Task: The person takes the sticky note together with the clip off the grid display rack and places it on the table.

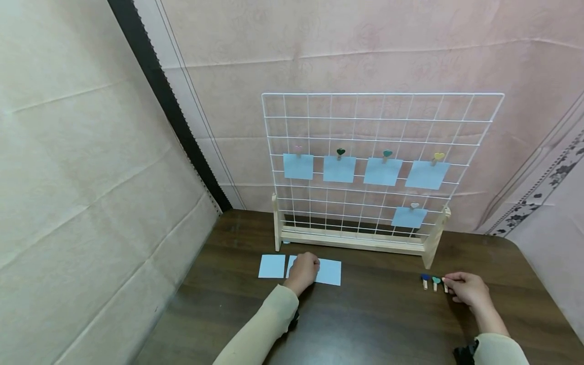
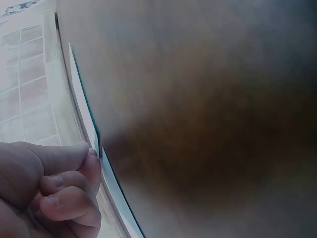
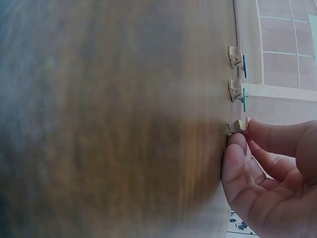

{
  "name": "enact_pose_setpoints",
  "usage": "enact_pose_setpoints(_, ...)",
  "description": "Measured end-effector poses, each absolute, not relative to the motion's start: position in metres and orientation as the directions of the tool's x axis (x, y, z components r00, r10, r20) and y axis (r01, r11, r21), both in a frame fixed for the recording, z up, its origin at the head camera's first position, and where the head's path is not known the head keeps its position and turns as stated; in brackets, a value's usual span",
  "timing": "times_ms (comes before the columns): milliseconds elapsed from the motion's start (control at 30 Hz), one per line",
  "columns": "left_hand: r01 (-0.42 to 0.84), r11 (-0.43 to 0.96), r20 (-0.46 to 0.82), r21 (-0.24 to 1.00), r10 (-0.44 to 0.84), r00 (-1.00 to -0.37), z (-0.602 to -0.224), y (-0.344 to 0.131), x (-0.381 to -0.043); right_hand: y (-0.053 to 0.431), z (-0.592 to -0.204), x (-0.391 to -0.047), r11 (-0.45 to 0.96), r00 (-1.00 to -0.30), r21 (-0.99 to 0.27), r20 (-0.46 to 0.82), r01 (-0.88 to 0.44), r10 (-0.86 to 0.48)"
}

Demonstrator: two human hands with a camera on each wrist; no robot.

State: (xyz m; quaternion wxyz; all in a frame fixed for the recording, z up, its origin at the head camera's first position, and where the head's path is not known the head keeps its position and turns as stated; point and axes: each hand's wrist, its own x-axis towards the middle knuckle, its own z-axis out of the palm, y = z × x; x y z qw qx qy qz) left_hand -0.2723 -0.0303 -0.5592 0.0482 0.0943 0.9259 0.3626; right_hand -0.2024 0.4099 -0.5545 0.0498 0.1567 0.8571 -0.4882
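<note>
Three light blue paper cards lie in a row on the table: a left card (image 1: 271,266), a middle card (image 1: 290,263) mostly covered by my left hand (image 1: 303,271), and a right card (image 1: 329,272). My left thumb and forefinger (image 2: 89,153) pinch the near edge of the right card (image 2: 83,101), close to its corner. On the table's right side, my right hand (image 1: 467,290) pinches a small wooden clip (image 3: 237,126) between thumb and forefinger. Beside it stand a clip with a teal heart (image 3: 237,93) and a clip with a dark blue top (image 3: 237,60).
Behind the cards a white wire grid (image 1: 378,119) stands in a pale wooden base (image 1: 351,240). Several blue cards (image 1: 383,171) hang on it from heart clips, four-cornered and level, with one lower card (image 1: 409,217) at right. Cloth walls (image 1: 91,152) enclose the brown table (image 1: 365,319).
</note>
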Motion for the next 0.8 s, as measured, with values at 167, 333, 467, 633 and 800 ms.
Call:
enact_pose_setpoints(167, 0.148, 0.696, -0.012, 0.702, 0.22, -0.975, -0.559, -0.031, -0.27, 0.408, -0.553, -0.202, 0.481, -0.947, -0.818, -0.237, 0.315, 0.218)
enact_pose_setpoints(333, 0.173, 0.681, 0.018, 0.711, 0.228, -0.974, -0.558, -0.032, -0.269, 0.407, -0.553, -0.2, 0.495, -0.947, -0.81, -0.227, 0.313, 0.228)
enact_pose_setpoints(467, 0.185, 0.687, 0.032, 0.703, 0.23, -0.973, -0.557, -0.032, -0.269, 0.406, -0.552, -0.198, 0.546, -0.954, -0.787, -0.18, 0.286, 0.239)
enact_pose_setpoints(633, 0.187, 0.701, 0.035, 0.688, 0.225, -0.974, -0.556, -0.033, -0.27, 0.399, -0.545, -0.2, 0.662, -0.968, -0.722, -0.043, 0.201, 0.247)
enact_pose_setpoints(800, 0.178, 0.715, 0.04, 0.676, 0.206, -0.978, -0.555, -0.033, -0.272, 0.39, -0.535, -0.207, 0.709, -0.977, -0.694, 0.034, 0.127, 0.209)
